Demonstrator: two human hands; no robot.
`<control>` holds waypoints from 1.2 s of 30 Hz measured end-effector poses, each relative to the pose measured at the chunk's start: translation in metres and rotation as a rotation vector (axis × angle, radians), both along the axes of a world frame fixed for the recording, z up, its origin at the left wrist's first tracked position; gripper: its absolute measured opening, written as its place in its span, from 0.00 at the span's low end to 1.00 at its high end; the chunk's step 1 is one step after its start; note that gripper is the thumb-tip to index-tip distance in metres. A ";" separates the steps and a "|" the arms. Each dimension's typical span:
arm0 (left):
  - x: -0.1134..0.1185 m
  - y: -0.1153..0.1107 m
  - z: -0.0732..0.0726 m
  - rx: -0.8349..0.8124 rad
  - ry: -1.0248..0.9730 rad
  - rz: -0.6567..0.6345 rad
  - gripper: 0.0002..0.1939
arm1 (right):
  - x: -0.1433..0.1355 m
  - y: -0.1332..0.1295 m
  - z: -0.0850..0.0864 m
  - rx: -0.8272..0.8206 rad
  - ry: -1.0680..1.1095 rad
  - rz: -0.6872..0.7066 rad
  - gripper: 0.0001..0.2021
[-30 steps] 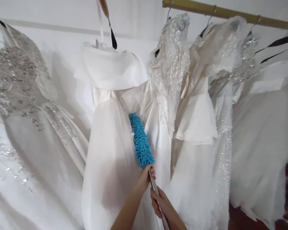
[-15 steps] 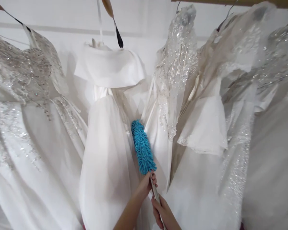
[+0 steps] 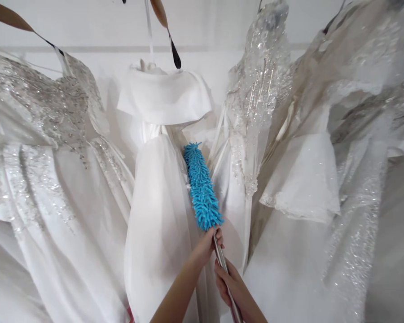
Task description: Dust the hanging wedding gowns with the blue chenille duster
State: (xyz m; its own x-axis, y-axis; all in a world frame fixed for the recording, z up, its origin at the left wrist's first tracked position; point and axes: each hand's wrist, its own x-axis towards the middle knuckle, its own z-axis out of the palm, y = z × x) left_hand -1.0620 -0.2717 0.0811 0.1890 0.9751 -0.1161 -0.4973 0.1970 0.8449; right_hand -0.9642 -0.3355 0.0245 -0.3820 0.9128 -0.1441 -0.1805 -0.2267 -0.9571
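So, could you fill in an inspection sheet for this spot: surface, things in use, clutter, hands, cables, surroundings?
Surface: white wall behind hanging gowns
Things in use: blue duster, tilted, at the gap between two gowns
Clutter: small red patch at the bottom edge, unidentifiable
Hands: left hand grips the handle near its top; right hand grips it lower
Cables: nothing seen
Surroundings: beaded gown at left, sparkly gown right of centre

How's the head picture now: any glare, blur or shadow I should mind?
Head view, centre: duster, left hand and right hand show fairly clearly; head view, left: tiny glints speckle the beaded dress; head view, background: soft shadows on the wall; head view, far right: the skirt looks dim, soft.
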 end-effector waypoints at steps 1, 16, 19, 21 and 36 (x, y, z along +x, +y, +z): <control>-0.001 0.000 -0.006 -0.017 -0.004 0.003 0.22 | -0.001 0.000 -0.005 -0.011 -0.014 -0.009 0.25; 0.006 -0.017 -0.075 -0.303 -0.081 -0.049 0.20 | 0.000 -0.031 -0.066 -0.104 -0.193 -0.147 0.27; 0.007 -0.019 -0.074 -0.296 -0.096 -0.071 0.21 | 0.000 -0.037 -0.061 -0.088 -0.214 -0.173 0.27; 0.007 -0.019 -0.067 -0.250 -0.099 -0.092 0.22 | 0.000 -0.039 -0.053 -0.063 -0.222 -0.185 0.26; 0.015 0.015 0.033 0.099 0.009 -0.150 0.22 | 0.004 0.008 0.030 0.060 0.045 -0.149 0.23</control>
